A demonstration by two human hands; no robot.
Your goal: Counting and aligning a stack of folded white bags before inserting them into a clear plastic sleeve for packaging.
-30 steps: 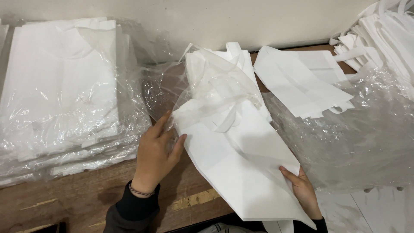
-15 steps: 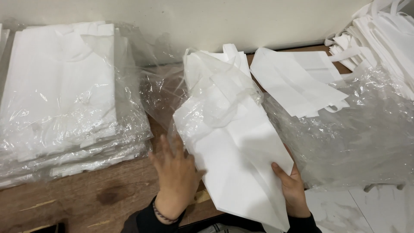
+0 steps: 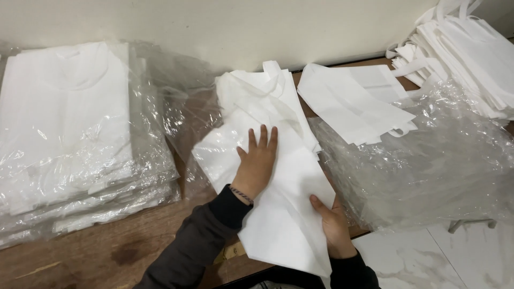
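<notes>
Pressing flat: left hand [image 3: 257, 163], fingers spread, on white bag [image 3: 267, 198] mid-table; right hand [image 3: 332, 225] pinches its lower edge (thumb on top). Plastic-wrapped white stack [image 3: 69, 134] far left; loose clear wrap [image 3: 428, 166] right.

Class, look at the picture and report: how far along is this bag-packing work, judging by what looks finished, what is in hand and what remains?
Done: a stack of wrapped packs lies at the left. In hand: the left hand presses flat on the white bag pile, and the right hand grips its lower edge. Left: loose bags behind, a heap of bags at the far right, and clear plastic sheets.
</notes>
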